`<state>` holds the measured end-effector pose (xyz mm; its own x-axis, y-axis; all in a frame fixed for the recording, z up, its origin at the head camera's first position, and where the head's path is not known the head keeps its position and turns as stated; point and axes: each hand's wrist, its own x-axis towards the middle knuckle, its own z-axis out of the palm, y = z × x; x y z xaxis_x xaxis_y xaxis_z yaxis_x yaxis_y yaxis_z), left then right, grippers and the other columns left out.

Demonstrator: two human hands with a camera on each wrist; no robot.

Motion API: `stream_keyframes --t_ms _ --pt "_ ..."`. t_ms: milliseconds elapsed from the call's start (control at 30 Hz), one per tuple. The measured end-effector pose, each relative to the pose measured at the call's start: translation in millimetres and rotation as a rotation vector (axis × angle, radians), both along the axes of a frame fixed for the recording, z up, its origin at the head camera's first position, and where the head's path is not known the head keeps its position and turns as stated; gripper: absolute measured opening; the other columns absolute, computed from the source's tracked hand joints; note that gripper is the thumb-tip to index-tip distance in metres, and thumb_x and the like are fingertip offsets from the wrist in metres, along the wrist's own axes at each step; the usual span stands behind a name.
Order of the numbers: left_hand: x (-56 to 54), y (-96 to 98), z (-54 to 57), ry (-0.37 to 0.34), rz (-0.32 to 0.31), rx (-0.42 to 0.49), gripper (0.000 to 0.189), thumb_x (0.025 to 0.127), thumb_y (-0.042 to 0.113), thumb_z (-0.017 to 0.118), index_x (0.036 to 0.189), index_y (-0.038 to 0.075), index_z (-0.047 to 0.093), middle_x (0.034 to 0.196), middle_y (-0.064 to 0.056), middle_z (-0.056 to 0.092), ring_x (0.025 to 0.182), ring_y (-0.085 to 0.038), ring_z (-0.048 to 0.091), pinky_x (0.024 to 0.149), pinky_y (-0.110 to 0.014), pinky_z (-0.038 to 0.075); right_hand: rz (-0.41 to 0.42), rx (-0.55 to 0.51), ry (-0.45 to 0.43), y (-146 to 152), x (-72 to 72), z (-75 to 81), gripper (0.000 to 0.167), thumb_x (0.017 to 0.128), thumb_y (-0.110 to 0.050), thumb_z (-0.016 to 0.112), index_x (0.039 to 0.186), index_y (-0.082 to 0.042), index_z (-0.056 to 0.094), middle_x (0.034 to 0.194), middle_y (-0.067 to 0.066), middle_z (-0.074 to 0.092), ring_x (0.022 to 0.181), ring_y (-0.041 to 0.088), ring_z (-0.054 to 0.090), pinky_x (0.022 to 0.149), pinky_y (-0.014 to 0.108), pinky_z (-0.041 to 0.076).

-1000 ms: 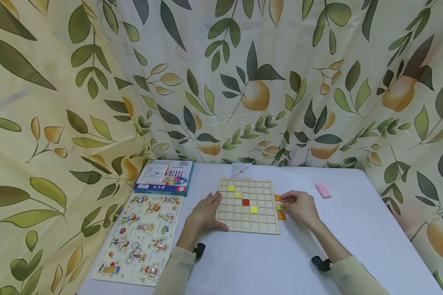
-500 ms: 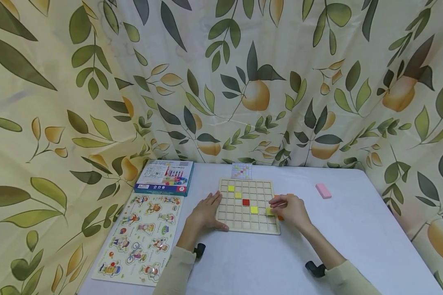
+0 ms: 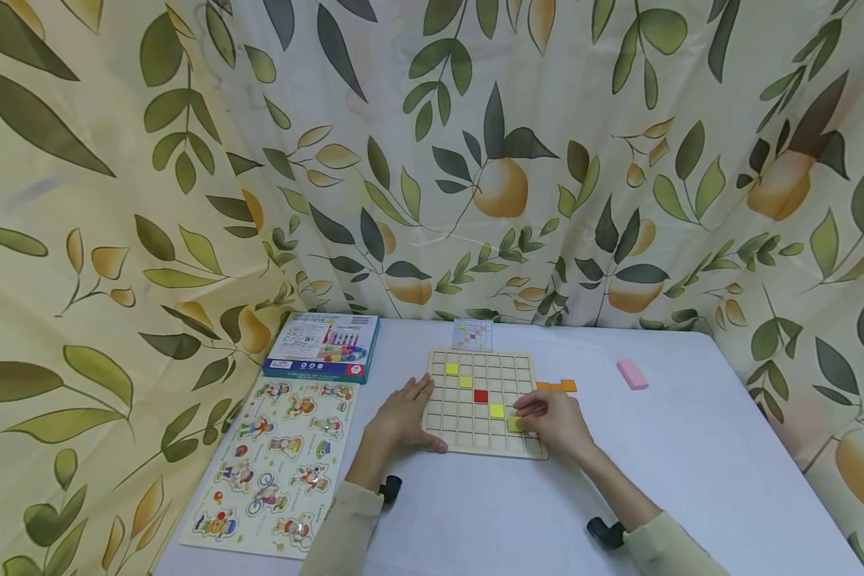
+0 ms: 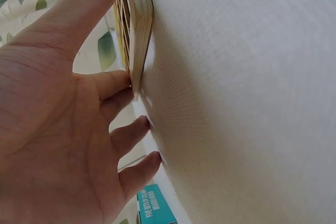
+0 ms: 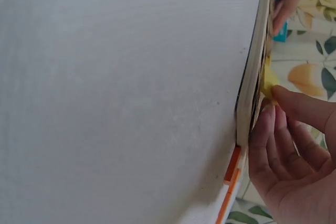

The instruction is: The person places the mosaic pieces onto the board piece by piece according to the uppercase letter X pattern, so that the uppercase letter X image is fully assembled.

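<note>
A wooden grid board (image 3: 468, 442) lies on the table in the head view. Along a diagonal on it sit a red square tile (image 3: 481, 396) and several yellow ones, such as the yellow tile (image 3: 452, 369) at upper left. My right hand (image 3: 560, 424) pinches another yellow tile (image 5: 269, 83) between thumb and fingers, tilted at the board's surface, at the lower end of that diagonal. My left hand (image 3: 401, 418) rests at the board's left side, fingers spread along its edge and thumb at the near left corner.
Orange tiles (image 3: 568, 386) lie right of the board, partly hidden by my right hand. A small grid-pattern card (image 3: 473, 334) is behind it. To the left are a blue box (image 3: 322, 346) and a picture-puzzle board (image 3: 266, 472). A pink block (image 3: 631, 374) lies at right.
My right hand has picked up a yellow tile from beside the board and carried it left onto the grid, toward the diagonal's lower end. The left hand keeps its place.
</note>
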<state>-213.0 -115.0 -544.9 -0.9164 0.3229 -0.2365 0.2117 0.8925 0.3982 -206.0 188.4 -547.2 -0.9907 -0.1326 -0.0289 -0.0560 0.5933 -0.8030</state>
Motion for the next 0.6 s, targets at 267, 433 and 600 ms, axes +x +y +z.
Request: stream_keyframes --t_ms 267,433,600 --pt "0.8 0.1 3.2 -0.004 0.005 -0.006 0.125 0.07 0.058 0.092 0.166 0.012 0.027 0.175 -0.003 0.017 0.161 -0.029 0.014 0.129 -0.051 0.019 0.032 0.095 0.079 -2.9 1.1 -2.8 0.015 0.083 -0.003 0.087 0.089 -0.016 0.082 0.085 -0.005 0.076 0.077 0.013 0.067 0.067 0.023 0.055" --pt "1.5 -0.1 4.4 -0.002 0.0 -0.017 0.125 0.071 0.059 0.091 0.167 0.013 0.025 0.175 -0.003 0.017 0.161 -0.028 0.013 0.129 -0.051 0.019 0.042 0.093 0.088 -1.4 2.5 -0.7 0.017 0.081 -0.001 0.088 0.093 -0.012 0.082 0.086 -0.003 0.076 0.076 0.012 0.07 0.067 0.022 0.057" --pt "1.0 0.1 1.8 0.001 -0.006 -0.009 0.125 0.071 0.058 0.091 0.166 0.011 0.026 0.175 -0.004 0.018 0.161 -0.03 0.014 0.128 -0.052 0.02 0.014 0.082 0.093 8.3 4.2 3.0 0.021 0.082 0.0 0.085 0.101 -0.007 0.08 0.089 0.0 0.077 0.08 0.013 0.072 0.07 0.022 0.058"
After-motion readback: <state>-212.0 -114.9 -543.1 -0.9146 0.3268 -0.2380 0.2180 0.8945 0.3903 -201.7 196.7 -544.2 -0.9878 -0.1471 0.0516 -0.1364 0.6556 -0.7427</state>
